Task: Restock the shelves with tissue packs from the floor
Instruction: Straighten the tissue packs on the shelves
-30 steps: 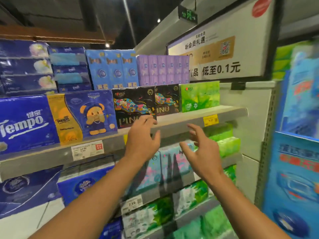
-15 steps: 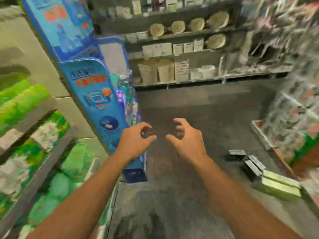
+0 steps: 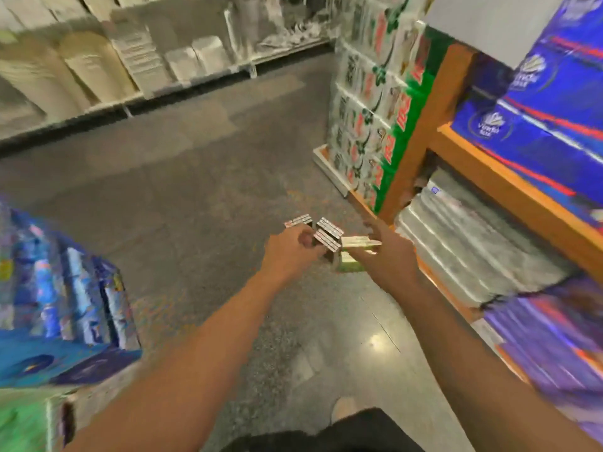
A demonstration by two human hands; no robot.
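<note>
Since a second ago we're turning from the shelves, both empty hands spread, left hand (image 3: 288, 251) and right hand (image 3: 386, 256) reaching for the tissue packs (image 3: 329, 238) lying on the floor (image 3: 195, 190) just ahead between them.

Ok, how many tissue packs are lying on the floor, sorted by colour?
Dark packs: 3
Green packs: 2
Total: 5, though the hands partly cover the pile.
</note>
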